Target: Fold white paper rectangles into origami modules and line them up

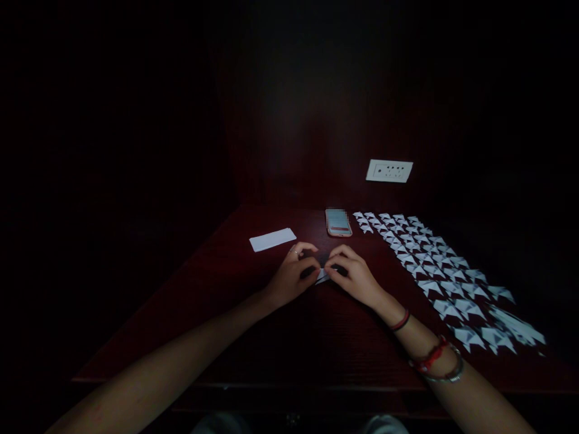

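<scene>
Both hands meet over the middle of a dark red wooden table (271, 337). My left hand (292, 274) and my right hand (355, 274) are curled, fingers pinched on a small white folded paper (322, 276) that shows only as a sliver between them, lying on the tabletop. A ring is on my left hand. Red and metal bracelets circle my right wrist (434, 358).
A white paper strip (272, 239) lies beyond my left hand. A phone (338, 222) rests at the back. Several rows of small folded white paper pieces (434, 271) cover the right side. A white wall socket (389, 170) sits on the dark back wall.
</scene>
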Available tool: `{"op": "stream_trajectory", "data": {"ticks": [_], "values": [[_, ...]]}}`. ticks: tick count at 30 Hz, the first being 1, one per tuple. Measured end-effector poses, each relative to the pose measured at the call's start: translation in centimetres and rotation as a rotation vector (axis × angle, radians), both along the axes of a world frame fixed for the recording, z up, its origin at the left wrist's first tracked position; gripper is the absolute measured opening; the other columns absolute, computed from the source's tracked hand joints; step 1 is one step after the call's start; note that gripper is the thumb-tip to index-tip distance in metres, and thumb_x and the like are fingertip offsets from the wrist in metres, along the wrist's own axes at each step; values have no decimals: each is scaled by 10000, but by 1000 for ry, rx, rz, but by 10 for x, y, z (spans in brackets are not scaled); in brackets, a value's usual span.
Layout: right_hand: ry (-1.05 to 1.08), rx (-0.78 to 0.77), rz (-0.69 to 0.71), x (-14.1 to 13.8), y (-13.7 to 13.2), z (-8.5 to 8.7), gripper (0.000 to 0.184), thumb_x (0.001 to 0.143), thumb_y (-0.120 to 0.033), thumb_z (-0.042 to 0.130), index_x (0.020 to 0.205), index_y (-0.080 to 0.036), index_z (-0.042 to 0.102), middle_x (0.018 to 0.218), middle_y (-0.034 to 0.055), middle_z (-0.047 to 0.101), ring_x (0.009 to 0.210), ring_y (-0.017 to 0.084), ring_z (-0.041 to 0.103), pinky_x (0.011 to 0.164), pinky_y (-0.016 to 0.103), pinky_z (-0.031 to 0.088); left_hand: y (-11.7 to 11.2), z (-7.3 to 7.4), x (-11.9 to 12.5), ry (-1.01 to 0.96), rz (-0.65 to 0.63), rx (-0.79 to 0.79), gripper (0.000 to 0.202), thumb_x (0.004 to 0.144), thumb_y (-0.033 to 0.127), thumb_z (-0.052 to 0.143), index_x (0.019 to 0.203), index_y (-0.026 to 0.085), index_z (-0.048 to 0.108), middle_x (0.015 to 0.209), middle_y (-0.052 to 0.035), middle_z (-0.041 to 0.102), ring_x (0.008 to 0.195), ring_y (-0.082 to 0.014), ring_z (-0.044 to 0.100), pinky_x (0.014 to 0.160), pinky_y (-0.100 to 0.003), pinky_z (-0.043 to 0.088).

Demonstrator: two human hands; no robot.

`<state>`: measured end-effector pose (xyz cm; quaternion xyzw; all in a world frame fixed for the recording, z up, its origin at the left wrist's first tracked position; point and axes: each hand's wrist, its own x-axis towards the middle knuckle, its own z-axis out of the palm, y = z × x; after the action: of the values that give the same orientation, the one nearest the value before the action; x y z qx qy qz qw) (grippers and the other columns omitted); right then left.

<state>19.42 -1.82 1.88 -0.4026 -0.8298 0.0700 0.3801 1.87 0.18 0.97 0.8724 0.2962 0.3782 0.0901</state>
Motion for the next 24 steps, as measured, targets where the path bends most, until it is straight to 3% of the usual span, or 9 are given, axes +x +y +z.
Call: {"op": "stream_trajectory", "data": {"ticks": [15,24], "values": [[-13,-30,85,-1,-4,4,59,732,-146,486,739,-181,533,819,18,479,791,131,462,716,268,347,-6,2,1,21,-20,-52,80,776,168,455,771,194,531,1082,-24,373,1030,-180,359,847,-352,329],[63,-75,131,-5,-4,8,69,693,-116,484,689,-175,519,787,10,473,750,119,470,678,242,369,-9,8,2,34,-26,0,94,764,154,449,773,192,535,1094,-23,360,1033,-184,349,853,-334,324]]}}
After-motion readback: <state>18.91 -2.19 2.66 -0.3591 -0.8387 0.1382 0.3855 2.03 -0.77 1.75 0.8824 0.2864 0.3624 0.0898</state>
